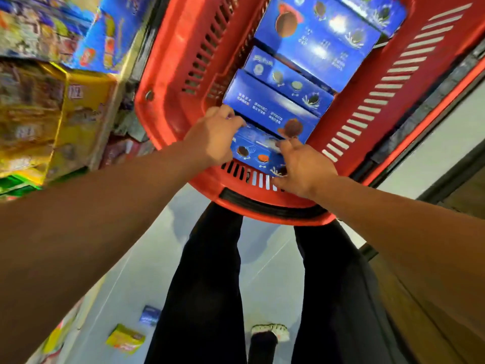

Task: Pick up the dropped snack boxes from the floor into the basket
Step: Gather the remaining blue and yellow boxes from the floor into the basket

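So a blue cookie box (258, 153) is held at the near end of the red plastic basket (168, 74), gripped from both sides: the left hand (214, 135) is curled over its left edge, and the right hand (301, 166) is clamped on its right end with the fingers wrapped over the top and the thumb down by the slotted wall. The box is already inside the basket's rim, tucked right up against the near wall. Several more blue cookie boxes (278, 106) are lined up behind it, leaning on each other in a row running toward the far end, pretty much filling the middle. The basket's black handle (273, 206) is seen folded down along the near rim, just under the wrists. Down on the pale floor (147, 258), two things are left lying near the shelf base: a small blue box (149, 315) and a yellow-green snack pack (126, 338), close together but not touching. Black trouser legs (207, 285) and a light shoe (271, 331) are seen below the basket. Shelves of yellow boxes (78, 114) are smeared by blur on the left, so the labels can't be read.
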A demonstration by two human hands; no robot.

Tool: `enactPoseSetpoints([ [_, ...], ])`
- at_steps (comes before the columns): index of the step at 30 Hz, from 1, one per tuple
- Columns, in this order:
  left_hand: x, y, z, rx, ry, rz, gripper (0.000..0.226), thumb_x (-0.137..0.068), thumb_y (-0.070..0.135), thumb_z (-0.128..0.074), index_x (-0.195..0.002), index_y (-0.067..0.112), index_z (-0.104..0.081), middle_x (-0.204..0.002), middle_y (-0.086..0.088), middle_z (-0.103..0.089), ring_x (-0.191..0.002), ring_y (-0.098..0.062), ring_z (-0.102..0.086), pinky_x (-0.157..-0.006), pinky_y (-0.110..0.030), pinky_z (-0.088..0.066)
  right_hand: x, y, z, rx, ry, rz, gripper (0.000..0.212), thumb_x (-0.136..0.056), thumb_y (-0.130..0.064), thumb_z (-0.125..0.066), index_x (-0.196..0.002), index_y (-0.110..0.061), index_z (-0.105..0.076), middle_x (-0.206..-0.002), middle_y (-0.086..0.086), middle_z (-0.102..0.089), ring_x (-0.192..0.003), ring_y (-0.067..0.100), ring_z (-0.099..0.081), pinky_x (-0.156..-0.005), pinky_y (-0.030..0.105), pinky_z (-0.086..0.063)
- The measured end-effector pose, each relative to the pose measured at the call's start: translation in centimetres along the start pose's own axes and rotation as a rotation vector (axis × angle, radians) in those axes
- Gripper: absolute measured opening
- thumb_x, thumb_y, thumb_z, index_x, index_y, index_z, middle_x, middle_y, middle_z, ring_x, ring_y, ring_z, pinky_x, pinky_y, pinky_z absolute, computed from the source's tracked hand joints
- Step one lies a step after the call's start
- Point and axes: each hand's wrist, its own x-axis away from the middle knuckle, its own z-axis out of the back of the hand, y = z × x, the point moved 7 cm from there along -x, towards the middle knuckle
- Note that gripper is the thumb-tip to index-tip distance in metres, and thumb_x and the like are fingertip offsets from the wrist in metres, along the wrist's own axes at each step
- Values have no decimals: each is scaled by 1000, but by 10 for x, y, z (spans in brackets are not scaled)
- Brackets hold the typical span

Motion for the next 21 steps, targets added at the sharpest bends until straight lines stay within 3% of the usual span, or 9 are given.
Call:
enactPoseSetpoints([
  [5, 16, 4, 11, 16, -16, -2, 63, -77, 25, -65, -136, 13, -49, -128, -12, -53, -120, -32, -48, -103, -41, -39, 13, -6, 16, 53, -25, -16, 72, -85, -41, -66, -143, -14, -34, -148, 8, -37, -119, 35, -51, -87, 46, -51],
  [9, 48, 22, 57, 56, 101, -3, 58, -73, 31, -53, -125, 7, -57, -112, -19, -63, -106, -36, -57, -94, -41, -43, 38, -31, 58, 75, 34, 4, 70, -86, -41, -64, -143, -12, -36, -144, 11, -39, -125, 37, -47, -94, 44, -48],
  [11, 71, 32, 82, 118, 158, 24, 62, -73, 35, -51, -127, 6, -57, -115, -20, -63, -108, -37, -58, -95, -42, -44, 57, -47, 85, 95, 74, 12, 63, -86, -42, -64, -137, -10, -42, -135, 12, -45, -121, 37, -48, -90, 42, -49],
  [14, 111, 47, 112, 189, 235, 76, 59, -79, 35, -58, -131, 8, -56, -125, -17, -61, -116, -34, -55, -99, -37, -39, 91, -66, 123, 102, 160, 13, 62, -84, -45, -66, -130, -8, -46, -128, 15, -48, -119, 38, -47, -88, 44, -49],
  [18, 172, 80, 142, 269, 326, 109, 50, -82, 30, -59, -127, 7, -58, -125, -15, -60, -118, -30, -54, -97, -32, -37, 142, -89, 162, 161, 257, 44, 66, -82, -40, -67, -133, -5, -44, -128, 19, -48, -118, 41, -47, -92, 49, -48],
  [21, 223, 108, 154, 307, 409, 166, 46, -83, 24, -64, -125, 5, -59, -124, -17, -61, -117, -31, -55, -98, -32, -37, 183, -105, 185, 231, 302, 91, 63, -76, -40, -71, -124, -5, -49, -128, 22, -49, -114, 42, -48, -91, 49, -48],
])
